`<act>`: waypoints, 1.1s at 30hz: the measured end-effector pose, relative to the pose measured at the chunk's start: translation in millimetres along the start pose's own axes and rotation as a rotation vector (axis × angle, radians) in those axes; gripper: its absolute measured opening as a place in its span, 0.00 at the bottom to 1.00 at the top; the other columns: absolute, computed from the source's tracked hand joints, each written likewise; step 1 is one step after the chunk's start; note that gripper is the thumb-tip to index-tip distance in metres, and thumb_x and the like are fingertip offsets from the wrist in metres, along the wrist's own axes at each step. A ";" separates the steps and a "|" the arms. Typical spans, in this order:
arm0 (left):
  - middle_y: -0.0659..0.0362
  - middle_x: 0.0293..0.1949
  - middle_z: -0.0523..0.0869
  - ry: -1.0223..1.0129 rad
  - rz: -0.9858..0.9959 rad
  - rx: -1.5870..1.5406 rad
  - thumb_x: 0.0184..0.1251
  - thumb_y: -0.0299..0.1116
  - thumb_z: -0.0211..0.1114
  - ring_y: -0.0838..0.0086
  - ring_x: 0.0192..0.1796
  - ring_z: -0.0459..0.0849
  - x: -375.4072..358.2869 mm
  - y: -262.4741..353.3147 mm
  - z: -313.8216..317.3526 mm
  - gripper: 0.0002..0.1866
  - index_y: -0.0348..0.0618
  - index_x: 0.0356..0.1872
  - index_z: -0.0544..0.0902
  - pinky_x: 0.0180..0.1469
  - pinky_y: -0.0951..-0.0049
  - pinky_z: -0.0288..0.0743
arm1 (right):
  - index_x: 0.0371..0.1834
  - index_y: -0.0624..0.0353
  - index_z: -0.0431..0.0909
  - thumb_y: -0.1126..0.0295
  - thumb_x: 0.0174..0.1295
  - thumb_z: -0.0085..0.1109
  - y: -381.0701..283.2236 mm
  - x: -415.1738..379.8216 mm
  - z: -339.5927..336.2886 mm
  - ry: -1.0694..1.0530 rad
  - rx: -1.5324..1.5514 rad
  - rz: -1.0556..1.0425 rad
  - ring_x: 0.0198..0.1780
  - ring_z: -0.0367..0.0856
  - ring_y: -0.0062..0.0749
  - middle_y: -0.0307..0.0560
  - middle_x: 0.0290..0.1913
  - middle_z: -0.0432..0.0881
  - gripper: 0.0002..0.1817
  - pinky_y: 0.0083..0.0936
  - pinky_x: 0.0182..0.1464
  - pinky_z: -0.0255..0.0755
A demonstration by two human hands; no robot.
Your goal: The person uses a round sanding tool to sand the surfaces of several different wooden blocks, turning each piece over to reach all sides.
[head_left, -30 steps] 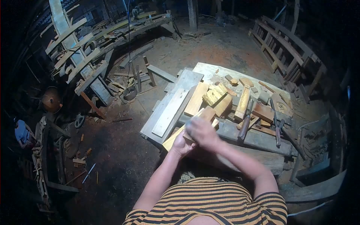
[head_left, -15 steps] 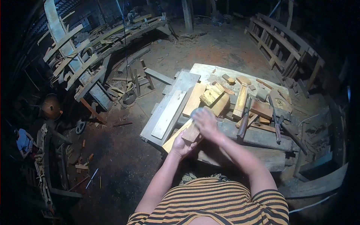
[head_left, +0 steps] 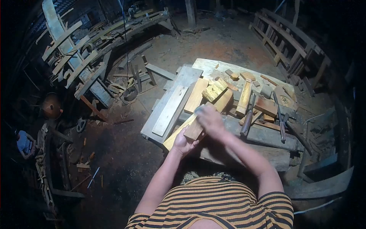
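Head view: the block [head_left: 194, 130] sits at the frame's centre, its lower end gripped in your left hand [head_left: 183, 144], fingers wrapped round it. Your right hand [head_left: 207, 119] presses on its top, clenched on something pale, possibly sandpaper; blur hides which. The block rests on a plank [head_left: 176, 135] at the bench [head_left: 263, 135] edge. If your right hand slips, your knuckles could strike the blocks just above, or your left thumb could get scraped. A hard push could tip the plank off the edge. The hammer [head_left: 248, 118], right of centre, lies near your forearm; a sweep could knock it.
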State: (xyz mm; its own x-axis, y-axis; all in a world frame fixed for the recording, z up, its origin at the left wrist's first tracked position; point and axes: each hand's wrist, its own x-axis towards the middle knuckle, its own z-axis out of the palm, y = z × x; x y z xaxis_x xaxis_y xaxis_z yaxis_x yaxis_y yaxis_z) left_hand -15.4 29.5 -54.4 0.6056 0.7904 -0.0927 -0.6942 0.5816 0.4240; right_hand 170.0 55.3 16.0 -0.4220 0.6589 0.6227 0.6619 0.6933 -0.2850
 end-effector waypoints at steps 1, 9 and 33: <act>0.50 0.52 0.79 -0.190 -0.006 -0.087 0.74 0.47 0.39 0.62 0.49 0.82 1.9 -3.0 -14.6 0.23 0.46 0.61 0.69 0.30 0.70 0.82 | 0.45 0.52 0.76 0.64 0.58 0.51 -20.1 -13.9 11.3 0.102 -0.091 -0.173 0.59 0.70 0.46 0.48 0.53 0.74 0.13 0.44 0.59 0.64; 0.51 0.49 0.80 0.075 -0.014 0.042 0.75 0.49 0.36 0.63 0.46 0.83 -5.8 0.2 27.8 0.25 0.44 0.61 0.68 0.26 0.75 0.77 | 0.57 0.50 0.75 0.61 0.64 0.50 38.3 2.5 30.5 -0.033 -0.052 0.130 0.66 0.66 0.40 0.45 0.61 0.74 0.19 0.44 0.69 0.52; 0.55 0.46 0.82 0.424 0.124 0.018 0.73 0.47 0.40 0.68 0.40 0.84 -0.6 -7.1 29.8 0.19 0.50 0.51 0.75 0.32 0.68 0.83 | 0.55 0.54 0.75 0.64 0.60 0.54 -59.3 -35.4 8.0 -0.060 0.186 -0.111 0.63 0.70 0.42 0.46 0.61 0.73 0.19 0.48 0.64 0.60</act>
State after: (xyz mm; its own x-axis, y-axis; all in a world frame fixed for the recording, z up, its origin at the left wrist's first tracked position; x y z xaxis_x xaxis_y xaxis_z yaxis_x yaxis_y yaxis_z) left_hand 0.8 19.1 -30.5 0.3023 0.8651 -0.4004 -0.7426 0.4771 0.4701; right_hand 140.8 -6.8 5.0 -0.5259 0.5876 0.6149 0.4857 0.8010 -0.3500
